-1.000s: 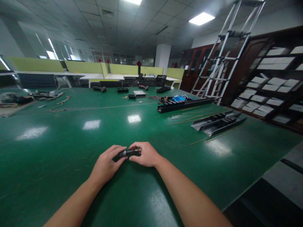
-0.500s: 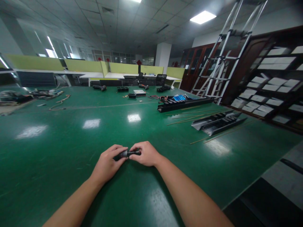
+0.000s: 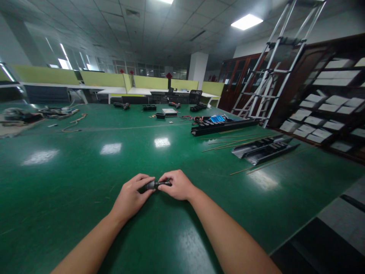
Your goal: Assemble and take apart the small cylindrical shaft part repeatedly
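Note:
Both my hands rest on the green table (image 3: 85,182) and meet around a small dark cylindrical part (image 3: 155,185). My left hand (image 3: 129,199) has its fingers curled round the thicker left end. My right hand (image 3: 178,184) pinches the thinner right end with closed fingers. Most of the part is hidden by my fingers, so its exact shape is unclear.
Long black trays (image 3: 225,125) and another pair of black trays (image 3: 264,150) lie at the far right with thin brass rods (image 3: 228,144) between them. Small dark parts and cables (image 3: 57,112) sit along the far edge. An aluminium ladder (image 3: 270,64) and shelves (image 3: 322,110) stand at right.
My hands stay together on the dark part and have barely moved. The view has shifted slightly.

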`<state>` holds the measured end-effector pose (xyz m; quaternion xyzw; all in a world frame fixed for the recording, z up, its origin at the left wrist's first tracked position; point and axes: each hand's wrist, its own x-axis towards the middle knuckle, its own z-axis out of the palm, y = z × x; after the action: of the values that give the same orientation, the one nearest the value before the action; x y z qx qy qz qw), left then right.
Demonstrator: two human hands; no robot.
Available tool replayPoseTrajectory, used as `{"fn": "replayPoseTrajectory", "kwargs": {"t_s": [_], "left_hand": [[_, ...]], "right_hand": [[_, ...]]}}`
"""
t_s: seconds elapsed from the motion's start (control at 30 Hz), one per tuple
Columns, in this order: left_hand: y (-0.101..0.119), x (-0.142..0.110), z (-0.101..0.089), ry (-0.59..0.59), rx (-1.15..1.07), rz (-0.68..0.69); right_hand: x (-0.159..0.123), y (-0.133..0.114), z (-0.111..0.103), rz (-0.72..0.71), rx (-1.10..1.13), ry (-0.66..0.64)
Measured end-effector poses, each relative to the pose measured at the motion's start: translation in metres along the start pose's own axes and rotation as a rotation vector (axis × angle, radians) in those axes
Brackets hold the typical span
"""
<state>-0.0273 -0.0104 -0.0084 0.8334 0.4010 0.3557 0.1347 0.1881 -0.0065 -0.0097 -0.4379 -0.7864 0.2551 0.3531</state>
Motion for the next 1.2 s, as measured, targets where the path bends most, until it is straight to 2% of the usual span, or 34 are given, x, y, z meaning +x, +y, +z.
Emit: {"fn": "replayPoseTrajectory", "kwargs": {"t_s": [1.2], "left_hand": [[0.001,0.0002,-0.0021,0.001,0.029,0.002]], "right_hand": [[0.0008,-0.0013,-0.0086,0.015,-0.013,0.005]]}}
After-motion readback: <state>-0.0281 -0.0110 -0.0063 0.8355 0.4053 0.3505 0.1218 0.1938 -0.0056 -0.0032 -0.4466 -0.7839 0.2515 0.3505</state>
